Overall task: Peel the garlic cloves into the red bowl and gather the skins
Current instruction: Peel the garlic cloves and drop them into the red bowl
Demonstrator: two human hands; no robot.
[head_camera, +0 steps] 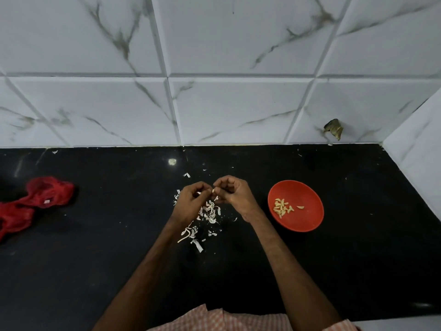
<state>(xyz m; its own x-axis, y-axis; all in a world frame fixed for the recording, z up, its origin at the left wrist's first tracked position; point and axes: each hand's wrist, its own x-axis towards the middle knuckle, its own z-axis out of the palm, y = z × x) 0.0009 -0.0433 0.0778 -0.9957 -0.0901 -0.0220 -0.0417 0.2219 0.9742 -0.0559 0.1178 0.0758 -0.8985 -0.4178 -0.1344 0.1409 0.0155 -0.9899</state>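
My left hand (191,202) and my right hand (235,192) meet above the black counter, and both pinch one small pale garlic clove (214,191) between their fingertips. Below them lies a loose heap of white garlic skins (207,217), with more scraps trailing toward me. The red bowl (307,220) stands to the right of my right hand and holds several peeled cloves (282,207).
A crumpled red mesh bag (35,199) lies at the left of the black counter (358,259). Tiled walls (238,103) close the back and the right side. Stray skin flakes dot the counter behind my hands.
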